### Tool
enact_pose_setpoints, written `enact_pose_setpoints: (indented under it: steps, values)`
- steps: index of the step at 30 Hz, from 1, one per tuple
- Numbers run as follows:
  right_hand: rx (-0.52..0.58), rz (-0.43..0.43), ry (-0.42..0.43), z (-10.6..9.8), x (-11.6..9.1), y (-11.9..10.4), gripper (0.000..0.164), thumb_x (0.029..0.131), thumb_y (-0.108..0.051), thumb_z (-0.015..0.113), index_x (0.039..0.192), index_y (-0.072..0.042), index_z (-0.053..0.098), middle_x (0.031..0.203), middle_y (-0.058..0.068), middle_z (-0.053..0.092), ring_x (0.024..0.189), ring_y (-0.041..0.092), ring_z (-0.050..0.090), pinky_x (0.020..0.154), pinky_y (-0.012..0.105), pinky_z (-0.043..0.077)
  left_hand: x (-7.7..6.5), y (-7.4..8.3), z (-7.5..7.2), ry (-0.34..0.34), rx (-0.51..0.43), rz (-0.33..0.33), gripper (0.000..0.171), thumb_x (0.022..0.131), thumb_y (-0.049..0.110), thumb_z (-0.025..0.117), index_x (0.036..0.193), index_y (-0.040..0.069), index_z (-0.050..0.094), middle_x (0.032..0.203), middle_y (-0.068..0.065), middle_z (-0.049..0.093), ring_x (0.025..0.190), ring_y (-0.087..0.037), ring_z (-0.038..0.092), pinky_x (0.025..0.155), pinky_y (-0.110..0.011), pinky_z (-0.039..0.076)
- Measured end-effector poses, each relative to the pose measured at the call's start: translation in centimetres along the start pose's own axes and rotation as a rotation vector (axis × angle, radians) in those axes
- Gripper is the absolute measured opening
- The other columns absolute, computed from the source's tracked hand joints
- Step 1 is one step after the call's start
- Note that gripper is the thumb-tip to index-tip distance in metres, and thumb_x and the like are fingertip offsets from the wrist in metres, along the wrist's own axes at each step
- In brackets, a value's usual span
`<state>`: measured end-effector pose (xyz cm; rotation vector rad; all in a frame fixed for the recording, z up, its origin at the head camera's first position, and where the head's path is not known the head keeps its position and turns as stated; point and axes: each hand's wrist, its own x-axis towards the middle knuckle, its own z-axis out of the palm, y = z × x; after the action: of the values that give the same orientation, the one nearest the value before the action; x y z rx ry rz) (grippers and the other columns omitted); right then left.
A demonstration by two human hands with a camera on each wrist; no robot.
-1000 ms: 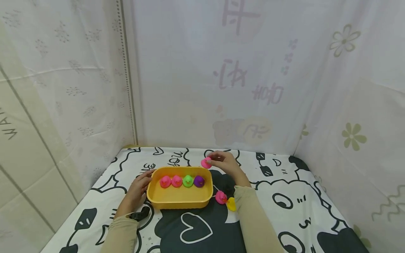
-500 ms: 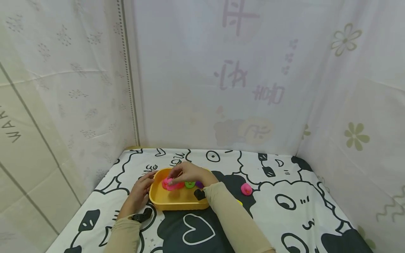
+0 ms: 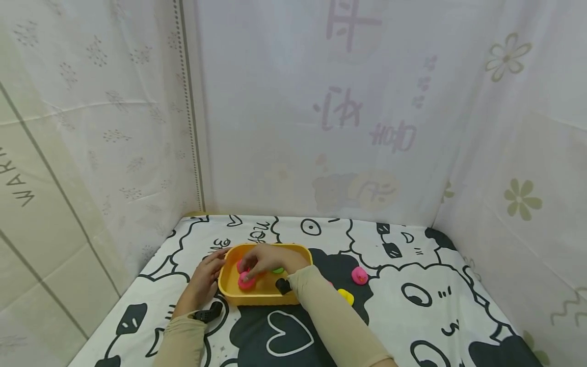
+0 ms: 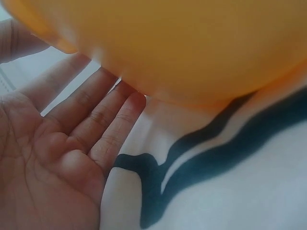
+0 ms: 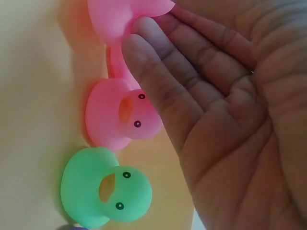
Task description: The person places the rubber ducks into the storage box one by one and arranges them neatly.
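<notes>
My right hand reaches into a yellow plastic tray and pinches a pink rubber duck near the tray's left end. In the right wrist view this held duck is cut off by the top edge. Beside the fingers are another pink duck and a green duck, standing in a row along one wall. A bit of a purple duck peeks in below. My left hand touches the tray's left end, its fingers extended against the outer wall.
On the patterned cloth, right of the tray, lie a pink duck and a yellow duck. A further pink duck is mostly hidden by the right sleeve. Fabric curtains enclose the back and sides.
My right hand has carried the pink duck from beyond the tray's far right corner leftward, then down in front of the row. The left hand stays at the tray.
</notes>
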<state>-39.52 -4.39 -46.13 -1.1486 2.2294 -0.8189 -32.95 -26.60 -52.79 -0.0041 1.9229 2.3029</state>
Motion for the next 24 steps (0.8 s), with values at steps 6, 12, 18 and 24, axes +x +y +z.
enact_pose_setpoints:
  steps: [6,12,18,24]
  values:
    - [-0.019,0.020,-0.010,0.25,0.56,-0.14,0.022,0.084,-0.022,0.081,0.104,-0.017,0.073,0.094,-0.011,0.069,0.087,0.007,0.061,0.082,0.019,0.051,0.12,-0.14,-0.22,-0.004,0.009,0.010,0.050,0.100,0.021,0.050,0.149,0.013,0.046,0.145,-0.013,0.047,0.122,-0.025,0.054,0.097,-0.031,0.052]
    - [-0.027,0.027,-0.029,0.54,0.58,-0.04,0.020,0.085,-0.023,0.081,0.103,-0.020,0.074,0.095,-0.011,0.068,0.089,0.008,0.061,0.082,0.020,0.051,0.11,-0.38,0.15,-0.003,-0.017,0.001,0.049,0.100,0.019,0.051,0.148,0.013,0.047,0.146,-0.012,0.047,0.125,-0.025,0.052,0.098,-0.031,0.051]
    - [-0.030,-0.005,-0.034,0.36,0.45,0.16,0.022,0.085,-0.023,0.081,0.105,-0.020,0.074,0.096,-0.012,0.069,0.089,0.007,0.062,0.083,0.020,0.051,0.25,-0.09,0.14,0.005,-0.019,0.000,0.049,0.099,0.018,0.051,0.148,0.014,0.048,0.145,-0.013,0.047,0.125,-0.026,0.052,0.098,-0.031,0.051]
    - [-0.005,-0.001,-0.028,0.63,0.24,0.10,0.025,0.085,-0.021,0.081,0.108,-0.017,0.073,0.096,-0.011,0.069,0.089,0.007,0.061,0.083,0.020,0.051,0.12,-0.39,-0.06,0.006,-0.015,-0.003,0.050,0.099,0.018,0.051,0.148,0.013,0.048,0.146,-0.013,0.047,0.125,-0.026,0.052,0.098,-0.030,0.051]
